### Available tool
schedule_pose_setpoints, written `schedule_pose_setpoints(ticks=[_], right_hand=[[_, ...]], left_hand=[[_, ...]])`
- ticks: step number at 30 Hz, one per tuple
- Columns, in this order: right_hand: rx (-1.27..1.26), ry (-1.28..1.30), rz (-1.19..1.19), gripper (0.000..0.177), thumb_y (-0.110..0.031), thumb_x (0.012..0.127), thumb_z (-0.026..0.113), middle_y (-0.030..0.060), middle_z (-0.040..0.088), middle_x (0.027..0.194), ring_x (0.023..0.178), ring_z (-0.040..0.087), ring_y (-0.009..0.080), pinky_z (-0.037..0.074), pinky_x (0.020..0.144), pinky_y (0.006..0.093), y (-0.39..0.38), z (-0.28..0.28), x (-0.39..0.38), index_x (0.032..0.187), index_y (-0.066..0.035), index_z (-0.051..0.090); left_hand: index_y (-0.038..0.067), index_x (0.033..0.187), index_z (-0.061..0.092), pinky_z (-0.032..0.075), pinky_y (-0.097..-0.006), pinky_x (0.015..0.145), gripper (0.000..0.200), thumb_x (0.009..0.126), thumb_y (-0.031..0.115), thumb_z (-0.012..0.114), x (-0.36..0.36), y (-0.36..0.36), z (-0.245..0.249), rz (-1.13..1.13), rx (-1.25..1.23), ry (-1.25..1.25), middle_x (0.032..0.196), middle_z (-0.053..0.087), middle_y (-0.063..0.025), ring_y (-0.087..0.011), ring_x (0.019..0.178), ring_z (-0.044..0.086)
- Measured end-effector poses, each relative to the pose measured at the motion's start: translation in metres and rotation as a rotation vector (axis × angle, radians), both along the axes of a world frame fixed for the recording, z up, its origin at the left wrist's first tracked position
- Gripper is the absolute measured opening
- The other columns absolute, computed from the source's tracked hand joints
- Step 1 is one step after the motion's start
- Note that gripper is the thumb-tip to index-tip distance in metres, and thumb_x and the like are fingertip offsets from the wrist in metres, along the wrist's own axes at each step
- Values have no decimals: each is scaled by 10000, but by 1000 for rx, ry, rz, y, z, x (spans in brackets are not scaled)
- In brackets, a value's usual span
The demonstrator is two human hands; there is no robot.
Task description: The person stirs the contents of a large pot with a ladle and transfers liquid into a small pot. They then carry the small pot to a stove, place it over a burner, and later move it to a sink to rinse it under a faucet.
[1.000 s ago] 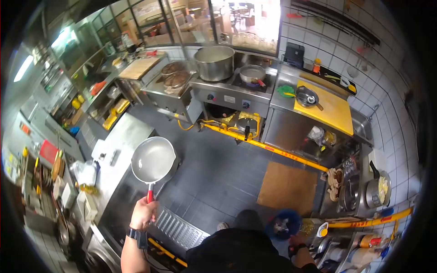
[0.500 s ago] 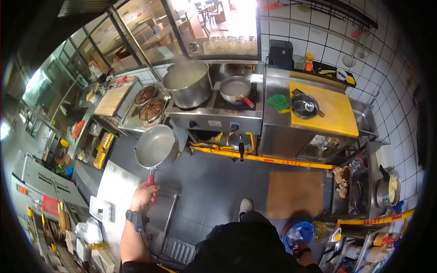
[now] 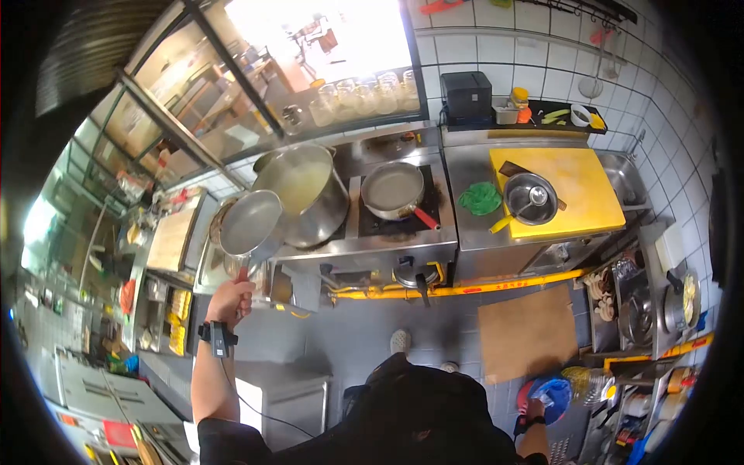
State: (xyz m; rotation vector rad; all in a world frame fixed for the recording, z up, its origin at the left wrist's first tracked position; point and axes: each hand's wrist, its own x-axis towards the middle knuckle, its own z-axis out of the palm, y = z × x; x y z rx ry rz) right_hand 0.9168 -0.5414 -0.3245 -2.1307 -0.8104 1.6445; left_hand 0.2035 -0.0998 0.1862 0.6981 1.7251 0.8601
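My left hand (image 3: 231, 302) is closed around the red handle of a grey metal saucepan (image 3: 249, 221), held out at arm's length. The saucepan tilts and overlaps the left side of a large stockpot (image 3: 306, 182) of cloudy liquid on the stove. Right of the stockpot, a frying pan (image 3: 393, 188) with a red handle rests on a burner. Low at the right, my right hand (image 3: 535, 409) overlaps a bin lined with a blue bag (image 3: 554, 397); its fingers are small and blurred.
A yellow cutting board (image 3: 577, 182) on the right counter carries a metal bowl (image 3: 529, 198) with a ladle. Beside it lies a green cloth (image 3: 480, 198). A yellow pipe (image 3: 496, 285) runs along the stove front. Cardboard (image 3: 529, 333) covers part of the floor.
My left hand has carried the saucepan forward from above the floor to beside the stockpot. My body and view have moved closer to the stove. My right hand stays at the bin.
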Motion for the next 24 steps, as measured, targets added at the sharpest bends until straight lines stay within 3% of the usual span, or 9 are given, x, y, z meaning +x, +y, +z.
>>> schedule_pose_setpoints(ticks=[6, 9, 13, 15, 16, 18, 20, 22, 24], right_hand=[[756, -626, 828, 226, -365, 868, 576, 4, 602, 694, 661, 639, 228, 506, 582, 421, -10, 6, -115, 921, -146, 579], [504, -690, 532, 256, -383, 823, 645, 1, 624, 683, 694, 656, 254, 519, 590, 409, -14, -14, -178, 870, -143, 570], [297, -617, 576, 239, -355, 803, 687, -2, 632, 661, 699, 656, 261, 527, 600, 382, 5, 12, -217, 839, -143, 582], [12, -152, 202, 212, -296, 852, 685, 41, 638, 718, 682, 648, 269, 535, 571, 404, 14, 25, -226, 891, -103, 606], [8, -152, 194, 212, -296, 852, 685, 41, 638, 718, 682, 648, 269, 535, 571, 404, 8, 16, -230, 891, -103, 606], [-49, 462, -1056, 201, -238, 914, 638, 101, 610, 769, 665, 634, 262, 531, 521, 444, -14, -16, -228, 1001, -61, 598], [-33, 374, -1010, 204, -216, 932, 614, 129, 598, 788, 660, 627, 272, 526, 499, 453, -19, -20, -227, 1022, -36, 578], [-19, 287, -962, 208, -194, 950, 589, 157, 585, 808, 655, 621, 282, 521, 476, 461, -9, -9, -234, 1042, -10, 559], [-196, 139, -1014, 209, -188, 952, 573, 161, 560, 788, 621, 584, 286, 509, 483, 443, 20, 24, -239, 1042, -1, 547]], left_hand=[[89, 819, 517, 347, -255, 369, 122, 836, 89, 638, -56, 113, -10, -210, -28, 111, 581, 470, 23, -86, 427, 434], [49, 828, 560, 374, -274, 377, 103, 812, 98, 649, -84, 167, -29, -284, -34, 204, 583, 503, -7, -106, 431, 470], [47, 771, 598, 407, -286, 395, 96, 800, 82, 682, -101, 218, -39, -316, -111, 275, 597, 546, -18, -122, 434, 508], [38, 761, 610, 408, -292, 396, 96, 796, 90, 683, -124, 241, -57, -398, -91, 332, 590, 552, -24, -130, 438, 515], [29, 751, 622, 410, -297, 398, 102, 792, 99, 684, -132, 252, -63, -462, -64, 389, 583, 558, -30, -137, 442, 521], [12, 724, 627, 406, -299, 403, 139, 783, 123, 684, -134, 262, -59, -489, -82, 479, 578, 557, -37, -149, 443, 525], [-6, 803, 673, 444, -332, 517, 180, 782, 173, 673, -146, 272, -61, -568, -105, 745, 637, 591, -44, -152, 540, 565], [-16, 800, 667, 453, -343, 523, 194, 778, 177, 660, -151, 278, -58, -588, -63, 851, 630, 596, -67, -169, 545, 583], [-26, 796, 660, 461, -354, 528, 209, 774, 181, 647, -145, 278, -46, -603, -21, 953, 622, 601, -89, -185, 549, 601]])
